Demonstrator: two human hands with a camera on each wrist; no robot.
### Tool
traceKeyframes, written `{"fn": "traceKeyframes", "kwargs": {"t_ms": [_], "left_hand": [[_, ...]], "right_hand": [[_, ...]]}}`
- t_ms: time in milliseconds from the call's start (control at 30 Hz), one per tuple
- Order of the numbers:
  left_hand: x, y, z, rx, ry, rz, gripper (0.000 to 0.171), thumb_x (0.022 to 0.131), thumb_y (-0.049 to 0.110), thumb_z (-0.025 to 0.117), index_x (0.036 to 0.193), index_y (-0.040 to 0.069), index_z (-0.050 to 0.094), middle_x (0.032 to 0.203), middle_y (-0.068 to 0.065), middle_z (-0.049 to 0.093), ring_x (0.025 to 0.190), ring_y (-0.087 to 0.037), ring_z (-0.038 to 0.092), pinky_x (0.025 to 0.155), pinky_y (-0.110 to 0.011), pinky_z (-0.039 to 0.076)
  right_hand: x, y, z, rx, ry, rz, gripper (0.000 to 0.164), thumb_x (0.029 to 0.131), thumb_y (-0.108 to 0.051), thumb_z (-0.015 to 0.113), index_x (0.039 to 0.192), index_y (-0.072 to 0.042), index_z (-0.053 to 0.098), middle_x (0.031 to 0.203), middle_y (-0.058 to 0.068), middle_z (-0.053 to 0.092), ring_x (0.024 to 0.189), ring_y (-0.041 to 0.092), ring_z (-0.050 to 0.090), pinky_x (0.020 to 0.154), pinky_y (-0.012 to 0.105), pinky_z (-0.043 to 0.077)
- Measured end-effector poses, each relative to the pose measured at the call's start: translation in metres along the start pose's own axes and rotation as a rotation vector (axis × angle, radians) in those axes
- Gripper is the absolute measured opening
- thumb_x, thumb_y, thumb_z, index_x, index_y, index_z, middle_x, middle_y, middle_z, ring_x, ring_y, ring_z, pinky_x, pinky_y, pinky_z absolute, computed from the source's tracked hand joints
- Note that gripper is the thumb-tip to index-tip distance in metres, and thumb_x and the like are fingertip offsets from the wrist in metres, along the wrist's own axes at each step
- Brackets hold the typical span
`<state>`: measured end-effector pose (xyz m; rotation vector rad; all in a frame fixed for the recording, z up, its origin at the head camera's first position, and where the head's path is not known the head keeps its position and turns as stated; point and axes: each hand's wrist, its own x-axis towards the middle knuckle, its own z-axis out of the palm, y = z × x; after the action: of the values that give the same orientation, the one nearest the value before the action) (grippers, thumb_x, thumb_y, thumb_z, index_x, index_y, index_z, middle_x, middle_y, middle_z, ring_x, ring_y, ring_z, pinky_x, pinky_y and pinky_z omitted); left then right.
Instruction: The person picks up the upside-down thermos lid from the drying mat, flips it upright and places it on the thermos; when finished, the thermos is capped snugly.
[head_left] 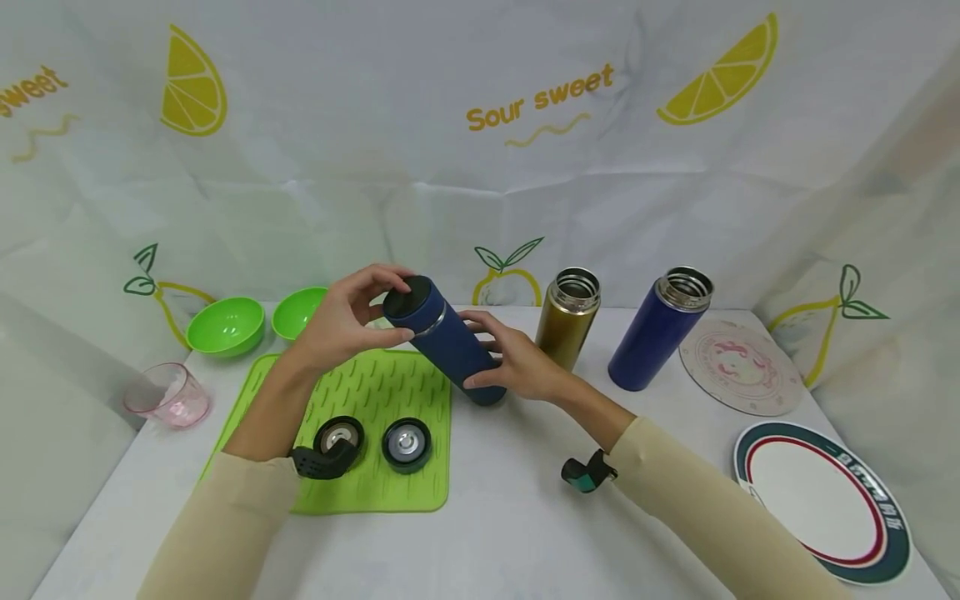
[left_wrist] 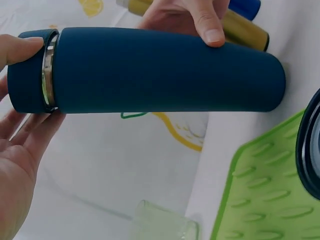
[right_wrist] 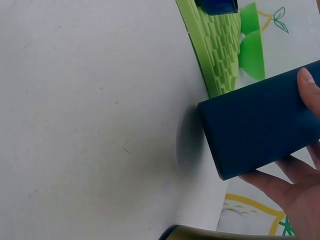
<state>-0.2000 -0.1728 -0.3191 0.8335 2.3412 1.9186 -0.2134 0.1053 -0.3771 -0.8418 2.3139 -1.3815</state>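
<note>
A dark blue thermos bottle (head_left: 457, 346) leans to the left between both hands, its black-topped lid (head_left: 415, 302) on and a thin silver ring showing below it. My left hand (head_left: 341, 321) grips the lid, thumb on one side and fingers round the other. Around the lower body, my right hand (head_left: 517, 358) holds the bottle. In the left wrist view the bottle (left_wrist: 165, 70) spans most of the width. The right wrist view shows its base (right_wrist: 212, 142) close over the table, with a shadow beside it. Two round bottle lids (head_left: 407, 444) (head_left: 339, 435) lie on the green mat (head_left: 390, 492).
An uncapped gold bottle (head_left: 566, 329) and an uncapped blue bottle (head_left: 652, 337) stand right of my right hand. Farther right lie a pink-patterned round mat (head_left: 738, 367) and an oval plate (head_left: 817, 500). Two green bowls (head_left: 227, 327) and a pink glass (head_left: 176, 400) are at left.
</note>
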Motion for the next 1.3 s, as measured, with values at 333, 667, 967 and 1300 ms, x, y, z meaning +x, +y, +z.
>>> {"fn": "traceKeyframes", "kwargs": {"t_ms": [333,667,967,1300], "left_hand": [[0.009,0.032,-0.007,0.502,-0.064,0.005,0.057,0.082,0.024,0.086,0.134,0.016,0.063,0.14,-0.006,0.057,0.119,-0.023,0.059,0.086,-0.039,0.061],[0.017,0.053,-0.008,0.574,-0.205,-0.037,0.055,0.082,0.026,0.087,0.133,0.017,0.069,0.12,-0.006,0.065,0.106,-0.021,0.06,0.078,-0.031,0.063],[0.016,0.056,-0.017,0.495,-0.349,-0.013,0.058,0.081,0.008,0.085,0.136,0.018,0.068,0.149,-0.005,0.057,0.138,-0.026,0.05,0.098,-0.056,0.055],[0.014,0.054,-0.012,0.667,-0.188,-0.098,0.059,0.084,0.036,0.085,0.137,0.022,0.066,0.123,-0.005,0.061,0.107,-0.022,0.056,0.078,-0.035,0.052]], "right_hand": [[0.0,0.0,0.002,-0.008,-0.005,-0.01,0.091,0.085,-0.008,0.083,0.157,-0.024,0.031,0.16,0.014,0.043,0.145,0.042,0.047,0.112,0.059,0.047],[0.0,0.0,0.001,-0.016,-0.007,-0.025,0.091,0.084,-0.007,0.083,0.158,-0.023,0.032,0.161,0.011,0.043,0.145,0.041,0.048,0.113,0.058,0.047],[-0.001,-0.001,0.001,-0.024,-0.008,-0.02,0.091,0.084,-0.008,0.083,0.158,-0.022,0.031,0.161,0.01,0.043,0.146,0.041,0.046,0.112,0.058,0.047],[-0.002,0.001,0.001,-0.012,-0.007,-0.012,0.091,0.084,-0.007,0.083,0.157,-0.023,0.032,0.162,0.011,0.042,0.146,0.041,0.046,0.113,0.059,0.046]]}}
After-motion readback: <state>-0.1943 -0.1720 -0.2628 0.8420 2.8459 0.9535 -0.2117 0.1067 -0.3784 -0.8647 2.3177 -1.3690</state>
